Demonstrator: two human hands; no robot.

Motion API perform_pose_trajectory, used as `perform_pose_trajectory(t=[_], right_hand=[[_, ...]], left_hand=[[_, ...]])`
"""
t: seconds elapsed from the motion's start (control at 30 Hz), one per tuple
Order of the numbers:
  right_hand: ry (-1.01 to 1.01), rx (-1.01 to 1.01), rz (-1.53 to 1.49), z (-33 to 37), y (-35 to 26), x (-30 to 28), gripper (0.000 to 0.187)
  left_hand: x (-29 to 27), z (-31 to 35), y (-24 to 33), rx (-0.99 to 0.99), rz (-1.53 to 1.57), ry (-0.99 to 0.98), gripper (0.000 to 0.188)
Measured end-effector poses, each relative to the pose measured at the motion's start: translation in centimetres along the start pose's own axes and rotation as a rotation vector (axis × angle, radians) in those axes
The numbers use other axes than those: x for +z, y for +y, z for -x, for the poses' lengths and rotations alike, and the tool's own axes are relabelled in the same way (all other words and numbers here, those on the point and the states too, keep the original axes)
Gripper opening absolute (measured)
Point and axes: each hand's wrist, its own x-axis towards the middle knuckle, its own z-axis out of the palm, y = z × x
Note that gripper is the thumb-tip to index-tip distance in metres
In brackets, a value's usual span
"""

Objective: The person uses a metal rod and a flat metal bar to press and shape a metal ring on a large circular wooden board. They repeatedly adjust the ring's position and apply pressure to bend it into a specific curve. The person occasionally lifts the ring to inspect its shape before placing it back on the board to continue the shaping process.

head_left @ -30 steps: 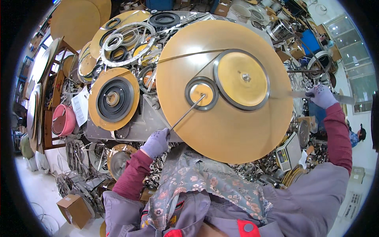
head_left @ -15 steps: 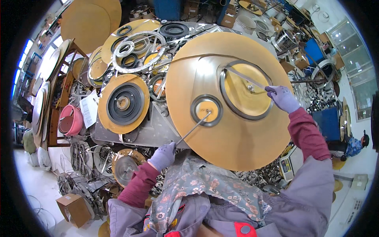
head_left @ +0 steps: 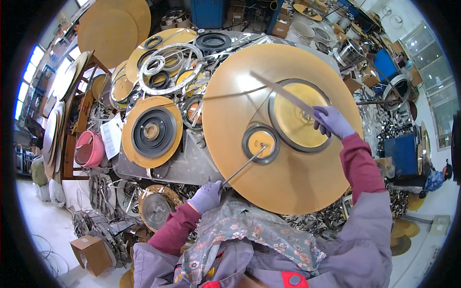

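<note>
Lilac-gloved, the left hand point(head_left: 206, 197) clasps a thin grey metal rod point(head_left: 244, 166), its far end at the middle of a small dark-rimmed tan disc point(head_left: 256, 139) on a broad round tan board point(head_left: 235, 113). To the right, the gloved right hand point(head_left: 334, 122) pinches a flat grey strip point(head_left: 282, 92) above a larger dark-rimmed yellow disc point(head_left: 294, 126).

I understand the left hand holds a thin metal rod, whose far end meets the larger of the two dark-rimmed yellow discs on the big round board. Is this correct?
Not quite. The left hand holds the thin metal rod, but its far end meets the smaller dark-rimmed yellow disc on the round board, as the head view shows.
</note>
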Motion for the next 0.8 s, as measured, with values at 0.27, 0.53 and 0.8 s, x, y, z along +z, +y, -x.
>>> perform_pose_trajectory(t=[0.27, 0.53, 0.8], right_hand=[[0.29, 0.264, 0.24, -5.2, 9.0, -10.5, 0.028], [0.39, 0.334, 0.565, 5.7, 30.2, -20.6, 0.027], [0.766, 0.278, 0.441, 10.2, 26.3, -12.2, 0.045]], left_hand=[[0.0, -0.9, 0.2, -0.042, 0.069, 0.046, 0.012], [-1.8, -2.0, 1.1, -0.086, 0.081, 0.018, 0.017], [-2.0, -2.8, 0.8, -0.129, 0.192, 0.074, 0.021]])
